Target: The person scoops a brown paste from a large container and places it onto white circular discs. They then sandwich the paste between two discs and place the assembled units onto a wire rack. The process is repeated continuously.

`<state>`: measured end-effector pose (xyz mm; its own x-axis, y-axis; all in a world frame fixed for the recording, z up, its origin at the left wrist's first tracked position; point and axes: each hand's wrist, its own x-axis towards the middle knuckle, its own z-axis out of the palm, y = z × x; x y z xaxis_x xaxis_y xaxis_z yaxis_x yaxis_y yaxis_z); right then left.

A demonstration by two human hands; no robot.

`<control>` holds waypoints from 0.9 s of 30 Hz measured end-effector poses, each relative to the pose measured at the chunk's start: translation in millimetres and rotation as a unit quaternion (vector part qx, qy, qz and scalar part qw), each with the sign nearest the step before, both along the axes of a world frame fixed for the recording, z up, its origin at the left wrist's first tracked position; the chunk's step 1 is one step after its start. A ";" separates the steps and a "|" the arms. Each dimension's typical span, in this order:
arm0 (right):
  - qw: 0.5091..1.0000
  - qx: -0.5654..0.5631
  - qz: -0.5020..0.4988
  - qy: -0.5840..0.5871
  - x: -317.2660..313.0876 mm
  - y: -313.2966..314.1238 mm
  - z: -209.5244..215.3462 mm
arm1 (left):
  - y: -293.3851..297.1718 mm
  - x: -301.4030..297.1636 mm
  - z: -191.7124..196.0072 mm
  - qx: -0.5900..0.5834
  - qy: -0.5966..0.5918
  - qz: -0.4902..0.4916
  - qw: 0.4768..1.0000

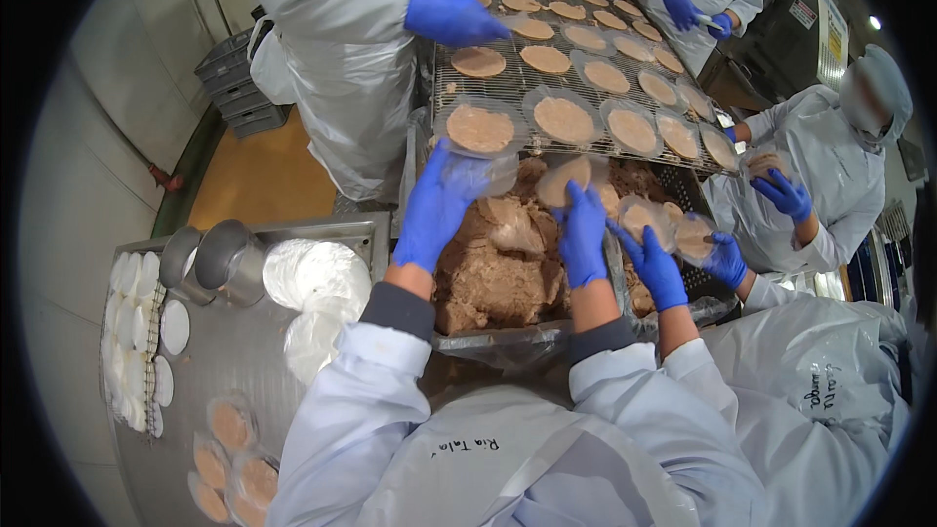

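Observation:
My left hand (431,210), in a blue glove, is closed on a blurred clear plastic film disc (493,178) at the near edge of the wire mesh conveyor. Its fingertips come up to a round pale-pink meat patty (479,128) lying on film there; whether they touch it I cannot tell. My right hand (584,239), also gloved, grips a meat patty (566,179) with clear film around it, above the tub. Beneath both hands lies a heap of ground meat (498,278) in a plastic-lined metal tub (508,340).
Patties in rows cover the mesh conveyor (532,141). At right, a co-worker's gloved hands (656,268) hold patties on film; other workers stand around the conveyor. The steel table (229,361) at left bears metal rings (229,259), film stacks (317,278), white discs (176,326) and patties (234,425).

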<state>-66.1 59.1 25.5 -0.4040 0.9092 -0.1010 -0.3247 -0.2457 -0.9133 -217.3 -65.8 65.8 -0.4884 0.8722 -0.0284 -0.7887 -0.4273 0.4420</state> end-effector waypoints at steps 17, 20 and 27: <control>0.966 0.118 0.206 -0.098 -33.5 -51.9 39.5 | -32.1 18.0 -23.4 -0.101 0.151 0.069 0.981; 0.943 0.074 0.277 -0.170 -28.1 -43.3 39.0 | -42.9 5.9 -37.1 -0.200 0.244 0.104 0.943; 0.596 0.466 0.195 -0.624 -18.1 -19.7 -88.0 | -58.9 3.4 -53.7 -0.064 -0.040 0.034 0.997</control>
<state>-84.3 39.5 -62.5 -0.7419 0.6671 -0.0682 0.6667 0.7229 -0.1818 -213.9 -124.7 12.1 -0.5380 0.8236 -0.1793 -0.7949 -0.4250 0.4330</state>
